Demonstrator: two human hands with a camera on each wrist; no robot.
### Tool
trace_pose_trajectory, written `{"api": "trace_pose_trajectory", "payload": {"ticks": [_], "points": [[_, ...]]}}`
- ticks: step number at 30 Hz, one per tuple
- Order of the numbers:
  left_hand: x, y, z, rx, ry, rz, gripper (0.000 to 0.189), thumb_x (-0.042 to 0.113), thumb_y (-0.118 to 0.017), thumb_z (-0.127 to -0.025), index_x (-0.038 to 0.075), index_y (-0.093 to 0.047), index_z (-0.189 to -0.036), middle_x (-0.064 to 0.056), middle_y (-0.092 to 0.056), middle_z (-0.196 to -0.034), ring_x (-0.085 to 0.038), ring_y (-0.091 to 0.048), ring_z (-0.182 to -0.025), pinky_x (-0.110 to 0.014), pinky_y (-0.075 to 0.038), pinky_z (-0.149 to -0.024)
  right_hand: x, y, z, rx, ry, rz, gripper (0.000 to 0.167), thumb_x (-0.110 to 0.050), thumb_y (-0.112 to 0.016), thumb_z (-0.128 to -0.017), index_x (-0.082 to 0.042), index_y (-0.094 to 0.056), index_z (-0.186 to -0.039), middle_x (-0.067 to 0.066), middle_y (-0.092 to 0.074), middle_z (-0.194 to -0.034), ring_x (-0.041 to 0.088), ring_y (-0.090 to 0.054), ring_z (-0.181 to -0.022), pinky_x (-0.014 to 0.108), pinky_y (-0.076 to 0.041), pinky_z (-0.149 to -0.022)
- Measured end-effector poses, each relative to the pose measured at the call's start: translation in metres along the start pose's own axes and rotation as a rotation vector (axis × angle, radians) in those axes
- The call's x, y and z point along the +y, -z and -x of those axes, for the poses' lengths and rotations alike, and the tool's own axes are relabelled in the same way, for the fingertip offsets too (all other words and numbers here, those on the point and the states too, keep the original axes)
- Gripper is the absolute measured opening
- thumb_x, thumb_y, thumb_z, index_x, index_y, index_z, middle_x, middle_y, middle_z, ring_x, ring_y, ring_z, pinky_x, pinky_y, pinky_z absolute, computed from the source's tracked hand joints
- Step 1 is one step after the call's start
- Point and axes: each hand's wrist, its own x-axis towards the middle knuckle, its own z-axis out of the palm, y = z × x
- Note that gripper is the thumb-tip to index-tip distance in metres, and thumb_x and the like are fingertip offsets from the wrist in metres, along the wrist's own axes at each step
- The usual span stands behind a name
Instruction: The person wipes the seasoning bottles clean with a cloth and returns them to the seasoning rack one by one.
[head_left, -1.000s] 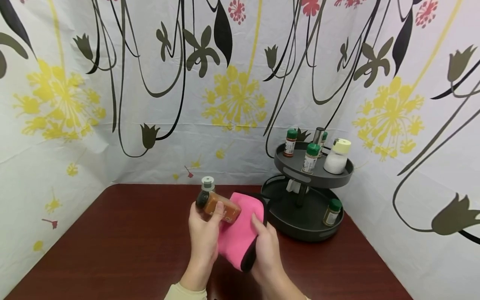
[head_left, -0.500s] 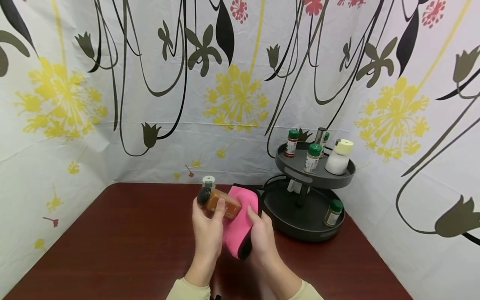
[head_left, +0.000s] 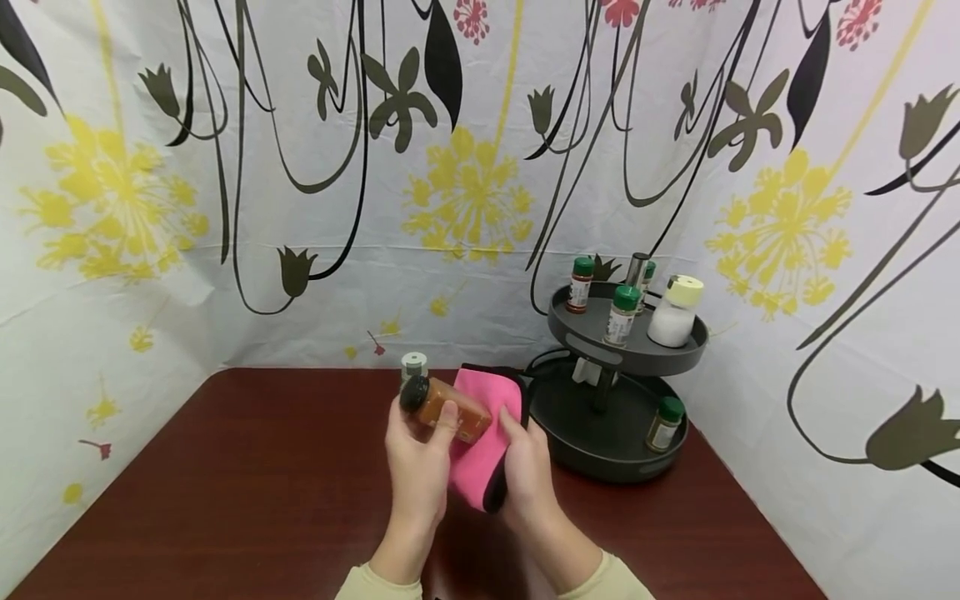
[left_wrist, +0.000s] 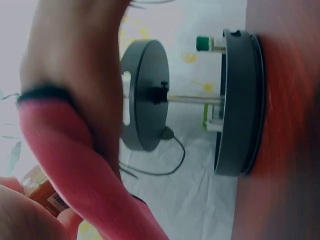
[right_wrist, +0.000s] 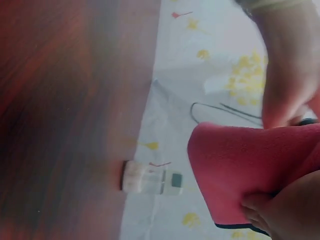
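In the head view my left hand point(head_left: 420, 479) grips a tilted spice bottle point(head_left: 448, 407) with a black cap and orange-brown contents, thumb along its side. My right hand point(head_left: 528, 475) holds a pink cloth point(head_left: 476, 471) with black edging, its thumb on top of the fabric. The cloth lies against the bottle's base end and hides part of it. Seen from the left wrist, the cloth point(left_wrist: 75, 155) covers much of the bottle point(left_wrist: 42, 192). From the right wrist, fingers point(right_wrist: 257, 205) pinch the cloth point(right_wrist: 240, 160), and the left hand point(right_wrist: 287, 85) is behind it.
A dark two-tier turntable point(head_left: 615, 471) stands at the right. It carries several green-capped spice jars, including one point(head_left: 664, 425) on the lower tier, and a pale-lidded white shaker point(head_left: 672, 315) above. Behind my left hand is a white-capped container point(head_left: 413, 364) on the dark red table point(head_left: 262, 500).
The cloth and right hand have moved slightly up and left against the bottle. My left hand has shifted a little to the right, still gripping the bottle.
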Motion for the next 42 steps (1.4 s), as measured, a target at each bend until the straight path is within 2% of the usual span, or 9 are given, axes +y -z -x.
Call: {"api": "trace_pose_trajectory", "payload": {"ticks": [6, 9, 13, 17, 21, 29, 34, 37, 42], "points": [[-0.006, -0.004, 0.003, -0.020, -0.048, -0.048, 0.050, 0.008, -0.074, -0.100, 0.005, -0.053, -0.145, -0.017, -0.066, -0.135, -0.026, -0.066, -0.123, -0.023, -0.058, -0.098, 0.004, 0.004, -0.006, 0.001, -0.035, -0.015, 0.048, -0.041, -0.042, -0.114, -0.009, -0.052, -0.148, 0.006, -0.068, -0.138, 0.014, -0.066, -0.121, 0.031, -0.058, -0.102], [-0.010, -0.002, -0.002, -0.007, -0.083, -0.091, 0.053, 0.006, -0.074, -0.099, 0.006, -0.053, -0.147, -0.016, -0.068, -0.133, -0.025, -0.066, -0.123, -0.022, -0.058, -0.097, 0.002, 0.004, 0.000, -0.021, -0.058, -0.007, 0.049, -0.041, -0.041, -0.114, -0.010, -0.051, -0.151, 0.004, -0.067, -0.142, 0.013, -0.065, -0.124, 0.031, -0.057, -0.104], [-0.011, 0.000, -0.013, 0.019, -0.104, -0.117, 0.053, 0.006, -0.073, -0.100, 0.006, -0.052, -0.149, -0.017, -0.068, -0.133, -0.026, -0.066, -0.124, -0.021, -0.057, -0.097, -0.003, 0.004, 0.007, -0.047, -0.070, -0.014, 0.049, -0.040, -0.044, -0.114, -0.010, -0.050, -0.153, 0.003, -0.069, -0.139, 0.013, -0.066, -0.122, 0.031, -0.057, -0.102], [-0.011, 0.000, -0.021, 0.037, -0.080, -0.111, 0.050, 0.008, -0.072, -0.101, 0.004, -0.053, -0.147, -0.020, -0.067, -0.133, -0.027, -0.065, -0.125, -0.022, -0.057, -0.098, -0.007, 0.004, 0.006, -0.048, -0.067, -0.012, 0.049, -0.040, -0.047, -0.113, -0.010, -0.051, -0.150, 0.001, -0.072, -0.132, 0.014, -0.068, -0.117, 0.031, -0.058, -0.098], [-0.010, -0.002, -0.019, 0.025, -0.047, -0.090, 0.051, 0.007, -0.073, -0.100, 0.005, -0.053, -0.147, -0.019, -0.067, -0.134, -0.026, -0.065, -0.124, -0.022, -0.057, -0.096, -0.008, 0.005, 0.000, -0.025, -0.061, 0.002, 0.046, -0.041, -0.047, -0.113, -0.009, -0.054, -0.145, 0.000, -0.074, -0.125, 0.013, -0.070, -0.111, 0.031, -0.060, -0.094], [-0.006, -0.007, -0.010, -0.027, -0.095, -0.037, 0.052, 0.006, -0.073, -0.100, 0.006, -0.052, -0.148, -0.018, -0.065, -0.136, -0.025, -0.064, -0.126, -0.021, -0.057, -0.097, -0.010, 0.004, -0.014, -0.022, -0.074, 0.001, 0.044, -0.040, -0.044, -0.113, -0.008, -0.056, -0.141, 0.002, -0.074, -0.126, 0.014, -0.071, -0.111, 0.032, -0.060, -0.094], [-0.007, -0.003, -0.011, 0.007, -0.069, -0.052, 0.053, 0.007, -0.073, -0.100, 0.004, -0.052, -0.148, -0.019, -0.067, -0.132, -0.023, -0.066, -0.121, -0.019, -0.058, -0.095, -0.017, 0.005, -0.002, -0.062, -0.129, -0.008, 0.047, -0.040, -0.046, -0.113, -0.008, -0.053, -0.147, 0.002, -0.073, -0.131, 0.012, -0.069, -0.115, 0.032, -0.058, -0.097], [-0.006, 0.000, -0.012, 0.021, -0.053, -0.045, 0.050, 0.007, -0.073, -0.100, 0.003, -0.053, -0.146, -0.020, -0.068, -0.131, -0.017, -0.067, -0.117, -0.019, -0.058, -0.094, -0.028, 0.008, 0.012, -0.099, -0.177, -0.002, 0.049, -0.041, -0.047, -0.112, -0.010, -0.049, -0.151, 0.001, -0.070, -0.133, 0.013, -0.066, -0.116, 0.034, -0.056, -0.098], [0.001, 0.000, -0.012, 0.026, -0.039, 0.012, 0.049, 0.004, -0.071, -0.101, 0.002, -0.052, -0.146, -0.022, -0.066, -0.131, -0.014, -0.066, -0.115, -0.020, -0.058, -0.093, -0.045, 0.009, 0.019, -0.091, -0.165, 0.024, 0.046, -0.042, -0.048, -0.112, -0.010, -0.051, -0.146, 0.001, -0.070, -0.121, 0.015, -0.066, -0.109, 0.036, -0.056, -0.094]]}}
